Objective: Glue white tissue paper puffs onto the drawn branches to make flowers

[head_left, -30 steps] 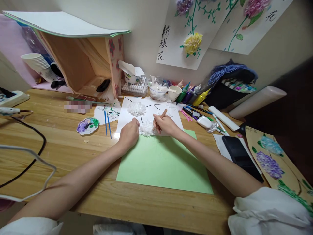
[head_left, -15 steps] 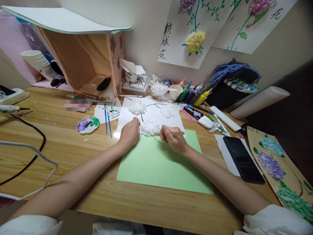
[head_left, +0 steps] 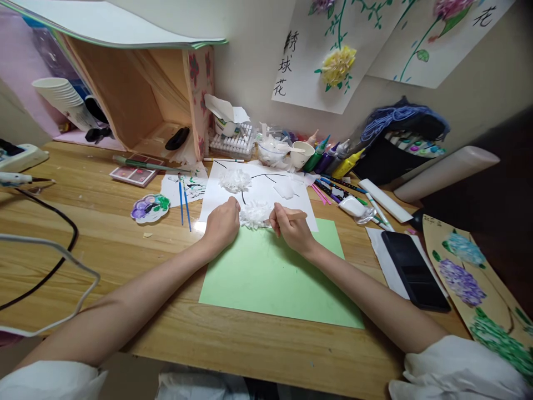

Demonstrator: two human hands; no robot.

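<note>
My right hand [head_left: 289, 228] is closed around a light-brown wooden stick [head_left: 297, 216], close to the right side of a white ruffled paper flower [head_left: 255, 214]. At that flower's left edge rests my left hand [head_left: 224, 221], its fingers curled together; whatever they pinch is hidden. The flower lies at the lower edge of a white sheet [head_left: 210, 197] with black drawn lines. A second white ruffled flower [head_left: 234, 180] sits higher on the sheet, and a flat white patch [head_left: 283, 191] lies to the right. Under my forearms and the sheet is green paper [head_left: 270, 283].
A paint palette [head_left: 150, 208] and two blue brushes [head_left: 184, 203] lie left. Behind the sheet stand a bowl of white scraps [head_left: 271, 150], a paper cup [head_left: 301, 154] and paint bottles [head_left: 328, 156]. A phone [head_left: 414, 270] lies right; a cable [head_left: 89, 278] loops at left.
My right hand has shifted slightly left and up, and the stick now tilts more and shows less behind the hand. My left hand stays beside the flower. The camera view has shifted slightly.
</note>
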